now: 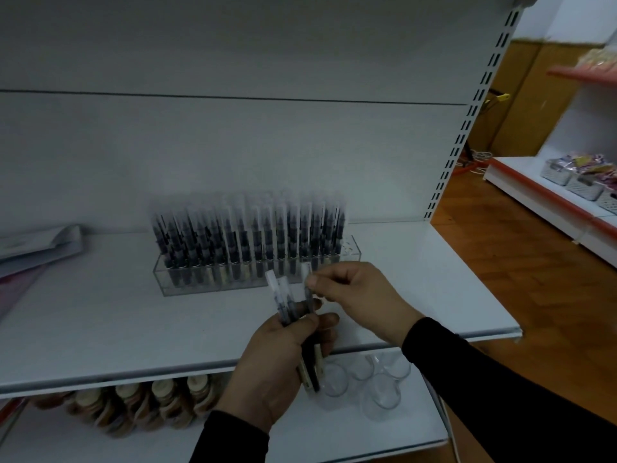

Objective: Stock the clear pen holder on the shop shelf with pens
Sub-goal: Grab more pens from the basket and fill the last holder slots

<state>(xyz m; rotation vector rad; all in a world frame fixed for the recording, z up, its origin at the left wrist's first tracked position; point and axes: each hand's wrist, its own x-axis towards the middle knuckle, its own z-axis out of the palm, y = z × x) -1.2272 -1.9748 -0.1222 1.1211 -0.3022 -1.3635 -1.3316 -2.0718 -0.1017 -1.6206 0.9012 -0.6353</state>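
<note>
A clear pen holder (170, 279) stands on the white shelf (100, 312), packed with several upright dark pens (247, 235) with clear caps; a few slots at its right end (350, 245) look empty. My left hand (277, 365) is in front of the holder, closed around a small bundle of pens (283, 302) with caps pointing up. My right hand (360, 295) pinches the top of one pen (307, 285) in that bundle, just right of the others.
Folded papers (43, 242) lie at the shelf's left. On the lower shelf sit glass cups (380, 385) and round wooden-looking items (150, 402). A slotted upright (467, 128) bounds the shelf on the right; beyond it are a wooden floor and another shelf unit (567, 188).
</note>
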